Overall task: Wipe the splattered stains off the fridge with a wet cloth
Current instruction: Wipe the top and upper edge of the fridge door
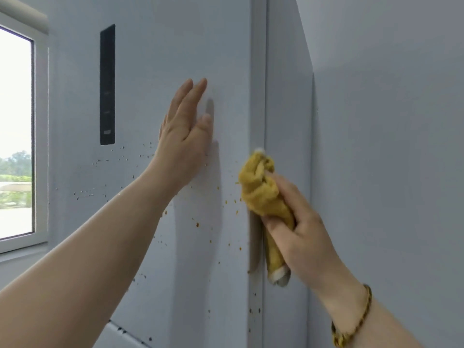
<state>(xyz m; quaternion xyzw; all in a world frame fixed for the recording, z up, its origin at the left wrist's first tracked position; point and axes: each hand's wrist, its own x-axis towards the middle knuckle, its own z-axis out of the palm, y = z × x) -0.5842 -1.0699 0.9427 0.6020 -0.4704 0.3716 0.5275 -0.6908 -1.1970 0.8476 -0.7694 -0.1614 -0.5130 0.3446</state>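
Observation:
The pale grey fridge (155, 46) fills the middle of the head view, its door front speckled with small orange and dark stains (197, 224) from mid height downward. My left hand (184, 136) lies flat on the door with its fingers straight and apart, holding nothing. My right hand (298, 222) grips a bunched yellow cloth (261, 189), which presses against the door's right edge beside the stains. A white-trimmed end of the cloth hangs below my fist.
A black vertical display panel (107, 84) sits on the door's upper left. A window (15, 131) is at the far left. A plain wall (389, 146) stands close on the right of the fridge side panel (286, 96).

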